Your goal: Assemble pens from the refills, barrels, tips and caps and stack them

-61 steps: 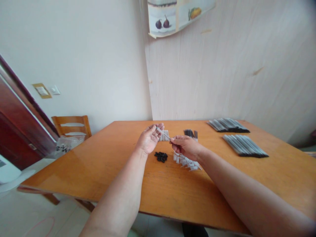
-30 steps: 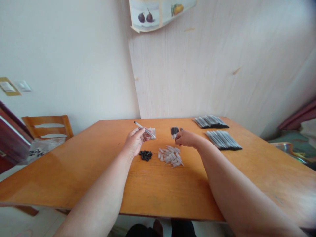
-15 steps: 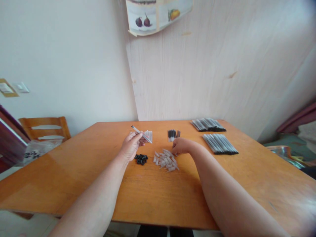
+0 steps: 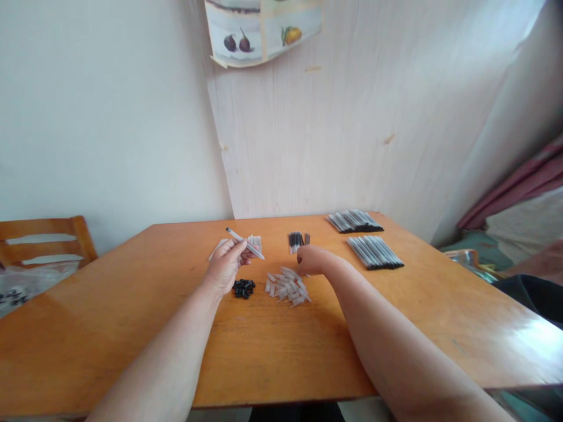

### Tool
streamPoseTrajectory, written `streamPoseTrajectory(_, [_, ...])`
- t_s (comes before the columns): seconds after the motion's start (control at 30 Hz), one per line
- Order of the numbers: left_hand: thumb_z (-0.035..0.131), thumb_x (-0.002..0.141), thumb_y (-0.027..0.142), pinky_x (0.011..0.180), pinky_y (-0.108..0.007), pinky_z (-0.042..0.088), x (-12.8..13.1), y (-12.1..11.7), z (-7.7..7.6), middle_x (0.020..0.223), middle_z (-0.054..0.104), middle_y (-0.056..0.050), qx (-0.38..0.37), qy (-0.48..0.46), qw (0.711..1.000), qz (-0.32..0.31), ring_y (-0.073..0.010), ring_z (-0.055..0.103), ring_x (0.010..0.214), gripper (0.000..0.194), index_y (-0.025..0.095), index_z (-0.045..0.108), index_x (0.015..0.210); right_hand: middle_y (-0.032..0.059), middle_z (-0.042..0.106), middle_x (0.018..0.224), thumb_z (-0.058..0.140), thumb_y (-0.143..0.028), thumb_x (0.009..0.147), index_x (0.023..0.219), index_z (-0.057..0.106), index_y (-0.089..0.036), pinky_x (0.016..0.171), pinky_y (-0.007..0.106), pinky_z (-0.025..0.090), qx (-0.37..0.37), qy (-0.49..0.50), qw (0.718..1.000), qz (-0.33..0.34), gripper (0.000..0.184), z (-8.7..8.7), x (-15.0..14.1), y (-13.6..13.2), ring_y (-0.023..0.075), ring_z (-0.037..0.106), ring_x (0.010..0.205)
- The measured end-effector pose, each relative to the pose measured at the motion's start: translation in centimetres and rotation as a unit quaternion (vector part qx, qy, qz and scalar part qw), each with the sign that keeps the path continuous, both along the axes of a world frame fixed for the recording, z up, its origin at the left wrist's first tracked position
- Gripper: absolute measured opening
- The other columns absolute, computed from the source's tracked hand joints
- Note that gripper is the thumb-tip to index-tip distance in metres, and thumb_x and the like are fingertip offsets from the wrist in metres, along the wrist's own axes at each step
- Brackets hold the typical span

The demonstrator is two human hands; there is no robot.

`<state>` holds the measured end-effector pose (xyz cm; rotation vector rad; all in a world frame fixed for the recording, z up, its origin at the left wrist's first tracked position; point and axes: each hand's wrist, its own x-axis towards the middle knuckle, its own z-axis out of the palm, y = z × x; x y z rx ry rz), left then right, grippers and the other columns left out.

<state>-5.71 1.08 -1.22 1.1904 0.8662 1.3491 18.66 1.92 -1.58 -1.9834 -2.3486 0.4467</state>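
Note:
My left hand (image 4: 229, 264) is closed on a pen barrel (image 4: 244, 242), a slim clear tube with a dark end, tilted down to the right. Pale tubes (image 4: 255, 241) lie just behind it. Below this hand sits a heap of small black plugs (image 4: 243, 288). My right hand (image 4: 311, 259) is closed, its fingers bent down at the far right edge of a pile of translucent caps (image 4: 288, 287). Whatever its fingertips hold is hidden. Right behind it lies a row of dark thin sticks (image 4: 295, 241), possibly refills.
Two rows of pens with black ends, a far row (image 4: 352, 220) and a nearer row (image 4: 373, 252), lie on the right of the wooden table (image 4: 272, 351). A chair (image 4: 48, 234) with a plastic bag (image 4: 39, 281) stands at the left. Behind the table rises a wall.
The view has turned slightly to the right, so things appear farther left. My left hand still holds the pen barrel, and my right hand remains beside the caps.

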Motion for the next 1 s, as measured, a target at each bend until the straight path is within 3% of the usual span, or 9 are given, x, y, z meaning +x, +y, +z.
streamPoseTrajectory(0.13, [0.072,0.074,0.036,0.060,-0.024,0.047,0.1,0.0,0.0,0.087,0.073,-0.011,0.000,-0.011,1.000,0.007,-0.0160,0.068,0.071,0.031,0.013,0.061,0.091,0.0109,0.069,0.072,0.064,-0.016,0.064,0.067,0.071,-0.013,0.058,0.026,0.041,0.030,0.034,0.999,0.002,0.008,0.2,0.3,0.0,0.0203,0.063,0.068])
streamPoseTrajectory(0.23, [0.073,0.073,0.034,0.060,-0.023,0.047,-0.1,0.2,0.0,0.086,0.073,-0.010,-0.001,-0.028,0.999,0.019,-0.0147,0.067,0.068,0.030,0.013,0.061,0.090,0.0083,0.067,0.070,0.060,-0.017,0.069,0.069,0.068,-0.013,0.055,0.025,0.037,0.074,0.070,0.995,-0.010,0.009,0.6,0.3,0.2,0.0168,0.059,0.065])
streamPoseTrajectory(0.3, [0.074,0.073,0.031,0.061,-0.023,0.047,-0.3,0.3,0.0,0.085,0.073,-0.010,0.001,-0.045,0.999,0.024,-0.0138,0.067,0.068,0.028,0.013,0.061,0.090,0.0048,0.063,0.066,0.057,-0.019,0.073,0.072,0.065,-0.014,0.051,0.023,0.035,0.087,0.177,0.979,-0.044,0.009,0.7,-0.1,0.3,0.0128,0.054,0.059])
streamPoseTrajectory(0.37, [0.074,0.073,0.030,0.061,-0.023,0.048,-0.4,0.4,0.1,0.084,0.073,-0.009,0.002,-0.064,0.998,0.029,-0.0141,0.067,0.069,0.027,0.014,0.059,0.088,0.0010,0.059,0.060,0.056,-0.018,0.073,0.072,0.062,-0.015,0.047,0.021,0.032,0.065,0.377,0.920,-0.090,0.007,0.6,-0.8,0.3,0.0091,0.048,0.051])
streamPoseTrajectory(0.47, [0.074,0.072,0.028,0.063,-0.025,0.050,-0.5,0.4,0.4,0.085,0.073,-0.009,0.002,-0.088,0.995,0.038,-0.0153,0.068,0.071,0.026,0.015,0.057,0.086,-0.0010,0.058,0.059,0.060,-0.015,0.071,0.073,0.062,-0.015,0.042,0.018,0.032,0.000,0.636,0.762,-0.120,0.002,0.5,-2.2,0.1,0.0062,0.044,0.047])
streamPoseTrajectory(0.57, [0.074,0.072,0.027,0.064,-0.025,0.050,-0.4,0.2,0.7,0.085,0.074,-0.009,0.003,-0.103,0.994,0.048,-0.0153,0.068,0.072,0.026,0.016,0.055,0.086,0.0004,0.061,0.061,0.065,-0.012,0.070,0.072,0.063,-0.013,0.044,0.016,0.040,-0.046,0.744,0.655,-0.123,0.003,0.6,-3.6,-0.2,0.0062,0.050,0.050])
streamPoseTrajectory(0.67, [0.074,0.072,0.025,0.066,-0.025,0.050,-0.3,0.1,1.0,0.084,0.074,-0.008,0.009,-0.111,0.992,0.054,-0.0152,0.069,0.073,0.026,0.016,0.054,0.086,0.0026,0.064,0.061,0.064,-0.006,0.073,0.069,0.062,-0.012,0.050,0.016,0.050,-0.087,0.788,0.595,-0.134,0.008,0.7,-4.6,-0.7,0.0076,0.057,0.052])
streamPoseTrajectory(0.8, [0.073,0.073,0.024,0.068,-0.026,0.050,-0.3,0.1,1.0,0.085,0.074,-0.007,0.013,-0.113,0.992,0.057,-0.0145,0.068,0.074,0.024,0.016,0.054,0.086,0.0053,0.067,0.063,0.060,-0.003,0.079,0.071,0.063,-0.011,0.052,0.016,0.054,-0.119,0.800,0.574,-0.126,0.012,0.9,-5.6,-1.3,0.0084,0.060,0.052])
streamPoseTrajectory(1.0, [0.072,0.075,0.026,0.069,-0.026,0.050,-0.2,-0.1,1.0,0.084,0.073,-0.007,0.016,-0.107,0.992,0.057,-0.0151,0.069,0.076,0.023,0.016,0.054,0.086,0.0066,0.068,0.064,0.062,-0.006,0.082,0.074,0.065,-0.010,0.051,0.015,0.054,-0.141,0.789,0.592,-0.088,0.009,1.1,-5.9,-1.9,0.0087,0.061,0.051])
